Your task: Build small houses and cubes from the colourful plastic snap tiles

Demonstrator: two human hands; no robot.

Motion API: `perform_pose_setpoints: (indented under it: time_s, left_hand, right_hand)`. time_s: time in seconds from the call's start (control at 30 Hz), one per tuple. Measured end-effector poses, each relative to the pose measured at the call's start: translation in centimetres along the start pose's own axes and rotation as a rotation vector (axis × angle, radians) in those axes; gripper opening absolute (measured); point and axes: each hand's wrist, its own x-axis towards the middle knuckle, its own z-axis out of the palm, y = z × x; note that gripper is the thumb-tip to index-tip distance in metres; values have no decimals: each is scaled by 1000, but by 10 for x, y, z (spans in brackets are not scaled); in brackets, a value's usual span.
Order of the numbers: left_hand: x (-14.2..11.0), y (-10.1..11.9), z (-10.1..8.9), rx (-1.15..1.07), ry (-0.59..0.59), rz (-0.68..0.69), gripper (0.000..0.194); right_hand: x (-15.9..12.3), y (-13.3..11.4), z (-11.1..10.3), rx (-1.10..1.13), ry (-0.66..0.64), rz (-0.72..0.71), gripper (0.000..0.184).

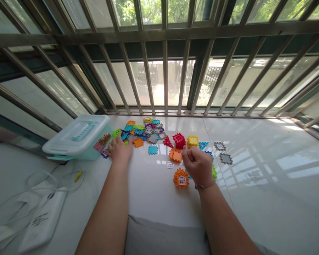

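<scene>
My left hand (119, 148) reaches, fingers spread, to the left edge of a pile of colourful interlocking plastic tiles. Its fingertips are beside a lime green tile (117, 132) and a purple tile (104, 154); I cannot tell if they touch them. My right hand (198, 163) is closed in a fist above the floor, and whatever may be inside is hidden. Around it lie a red cube built of tiles (179, 141), an orange tile piece (175, 155), a yellow piece (192, 141) and an orange built block with a window (181, 178). Blue and green pieces are partly covered by this hand.
A lidded teal storage box (78, 136) stands left of the pile. Nearer on the left lie a white power strip (44, 219) and loose cables. Grey tiles (225, 158) lie to the right on the glossy floor. Metal window bars (165, 78) close off the far side.
</scene>
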Motion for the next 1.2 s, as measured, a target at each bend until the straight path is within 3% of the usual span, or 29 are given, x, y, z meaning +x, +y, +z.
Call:
perform_pose_setpoints:
  time_s: [0.2, 0.3, 0.43, 0.6, 0.7, 0.73, 0.8, 0.87, 1.0, 1.2]
  left_hand:
    - [5, 1, -4, 0, 66, 51, 74]
    - [5, 3, 0, -6, 29, 59, 80]
    - [5, 5, 3, -10, -48, 92, 73]
    - [-2, 18, -3, -8, -7, 127, 68]
    - [-17, 41, -1, -42, 36, 299, 55]
    - [-25, 50, 3, -104, 26, 487, 51]
    - [-43, 68, 12, -223, -120, 855, 49]
    - [-63, 81, 23, -239, -285, 1015, 51]
    - [-85, 89, 35, -185, -367, 1020, 51]
    - [-77, 89, 38, -238, -333, 1020, 40]
  right_hand:
    - [2, -3, 0, 2, -18, -7, 54]
    - [2, -3, 1, -7, -16, -12, 54]
    - [1, -2, 2, 2, -16, -11, 54]
    - [0, -3, 2, 20, -18, -5, 54]
    - [1, -4, 2, 28, -23, -5, 54]
    - [1, -4, 2, 29, -27, -7, 54]
    - [1, -4, 2, 26, -33, -8, 54]
    - [1, -4, 2, 22, -34, -4, 54]
    - [1, -3, 2, 19, -29, 0, 53]
    - [1, -3, 2, 20, -43, 9, 53]
